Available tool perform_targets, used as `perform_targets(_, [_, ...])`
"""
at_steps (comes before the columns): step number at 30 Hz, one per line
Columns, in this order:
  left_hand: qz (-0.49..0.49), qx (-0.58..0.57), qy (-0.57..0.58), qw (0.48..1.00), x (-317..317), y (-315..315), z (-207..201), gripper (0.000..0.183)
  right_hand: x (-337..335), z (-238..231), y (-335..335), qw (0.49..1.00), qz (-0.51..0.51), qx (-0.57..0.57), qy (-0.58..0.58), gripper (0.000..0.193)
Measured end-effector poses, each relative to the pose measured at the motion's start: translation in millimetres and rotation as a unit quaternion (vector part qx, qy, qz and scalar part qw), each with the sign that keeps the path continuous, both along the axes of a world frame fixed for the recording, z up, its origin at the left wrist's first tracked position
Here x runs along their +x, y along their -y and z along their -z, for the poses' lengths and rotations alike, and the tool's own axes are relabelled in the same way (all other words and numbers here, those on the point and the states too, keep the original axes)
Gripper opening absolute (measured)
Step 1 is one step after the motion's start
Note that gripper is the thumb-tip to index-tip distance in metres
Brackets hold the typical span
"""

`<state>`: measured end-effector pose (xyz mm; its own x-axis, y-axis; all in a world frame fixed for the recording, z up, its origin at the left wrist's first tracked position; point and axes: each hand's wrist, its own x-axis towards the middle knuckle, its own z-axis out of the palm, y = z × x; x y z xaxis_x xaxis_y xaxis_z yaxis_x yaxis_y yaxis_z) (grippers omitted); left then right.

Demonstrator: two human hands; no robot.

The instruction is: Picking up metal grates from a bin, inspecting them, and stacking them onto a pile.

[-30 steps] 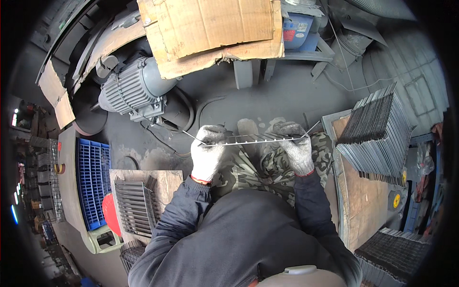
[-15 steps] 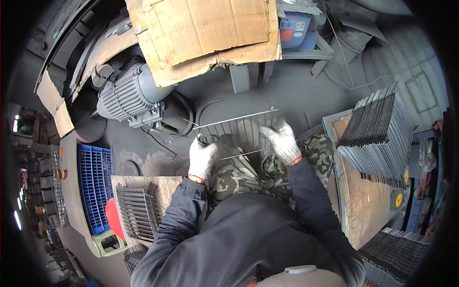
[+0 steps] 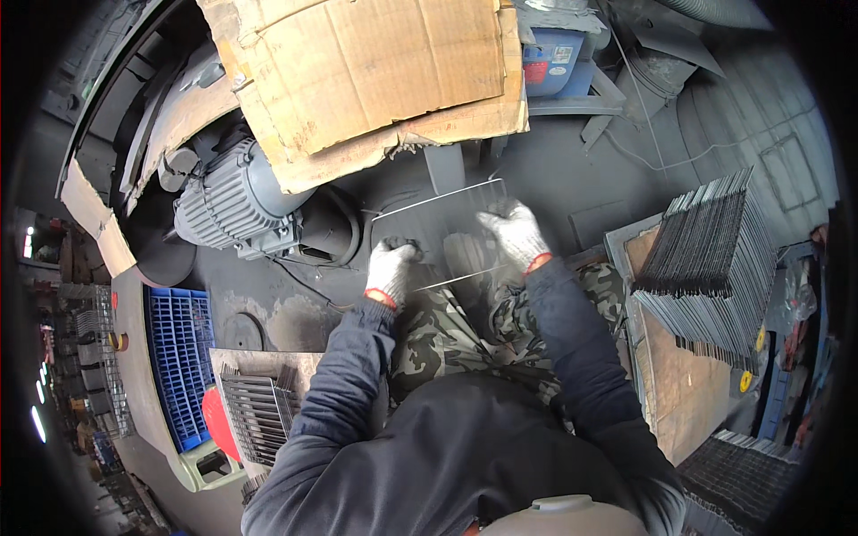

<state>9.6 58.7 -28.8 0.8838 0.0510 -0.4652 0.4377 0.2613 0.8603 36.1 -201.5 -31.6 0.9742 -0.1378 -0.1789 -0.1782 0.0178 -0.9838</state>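
Both my hands wear white knit gloves with red cuffs and hold a rectangular wire rack [image 3: 438, 205] over my lap. My left hand [image 3: 391, 265] is closed on its left end, the darkened fingertips curled in. My right hand [image 3: 516, 236] grips the right end. The rack is tilted, its far right corner higher in the picture than its far left one. The thin inner wires are blurred, so the long outer rods show best. Below the rack are my camouflage trousers [image 3: 438, 330].
A tall stack of wire racks [image 3: 715, 259] stands on a board [image 3: 684, 402] at right. More racks [image 3: 256, 406] sit at left, near a blue plastic crate [image 3: 179, 357]. Ahead are a grey electric motor [image 3: 234, 198] and overhanging cardboard sheets [image 3: 384, 80].
My hands have moved the wire rack farther from my body and slightly up. It tilts more now, its right end raised. My left hand has shifted a little to the right.
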Motion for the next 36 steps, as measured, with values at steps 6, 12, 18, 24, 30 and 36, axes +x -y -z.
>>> perform_targets(6, [0.06,0.015,0.026,0.998,15,42,27,0.013,0,-16,49,1.0,0.002,0.01,-0.015,0.026])
perform_targets(12, [-0.007,0.0,-0.061,0.998,-4,-12,27,0.008,8,-1,-2,0.997,-0.072,0.017,-0.009,0.029])
perform_targets(18, [0.075,-0.015,-0.023,0.997,-21,-70,-2,0.017,-8,-6,-36,0.993,-0.063,0.006,-0.102,0.03])
perform_targets(24, [0.182,-0.063,-0.059,0.979,-38,-77,-47,0.019,-54,3,38,0.977,-0.205,0.059,0.002,0.028])
perform_targets(30, [0.155,-0.299,-0.13,0.932,-63,-45,-81,0.029,-115,-71,49,0.938,-0.192,0.274,-0.096,0.045])
perform_targets(36, [0.187,-0.336,-0.095,0.918,-67,-47,-72,0.034,-121,-68,47,0.987,-0.109,0.079,-0.089,0.047])
